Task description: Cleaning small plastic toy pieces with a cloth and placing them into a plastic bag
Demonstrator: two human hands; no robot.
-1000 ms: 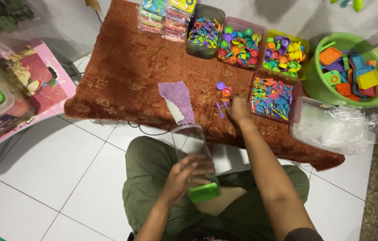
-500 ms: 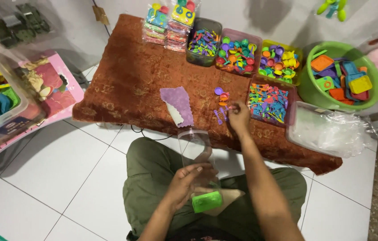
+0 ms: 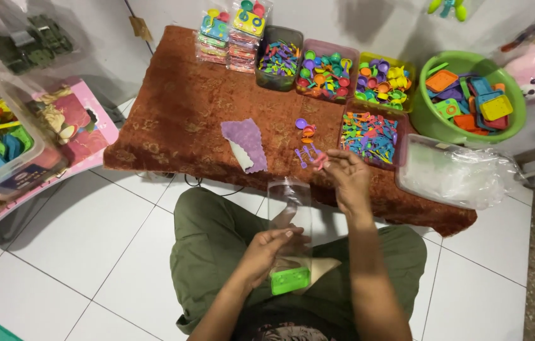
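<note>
Seated low, a person's left hand (image 3: pixel 266 251) grips a clear plastic bag (image 3: pixel 289 221) with a green piece (image 3: pixel 290 280) inside, over the lap. Just above, the right hand (image 3: pixel 347 180) pinches small pink toy pieces (image 3: pixel 320 159) at the edge of a brown cloth-covered table (image 3: pixel 179 120).

White square floor tiles (image 3: pixel 90 252) with dark grout run beneath and to the left of the fingers (image 3: pixel 337 165). Just beyond the fingers stands a low counter (image 3: pixel 173 120) draped in a rust-brown patterned cloth — it backs onto a pale wall (image 3: pixel 368 22) marked with soft grey shadows. Well to the left of the fingers sits a pink low table (image 3: pixel 87 132) — printed with pictures. Light is even and dim, with no window in view.
</note>
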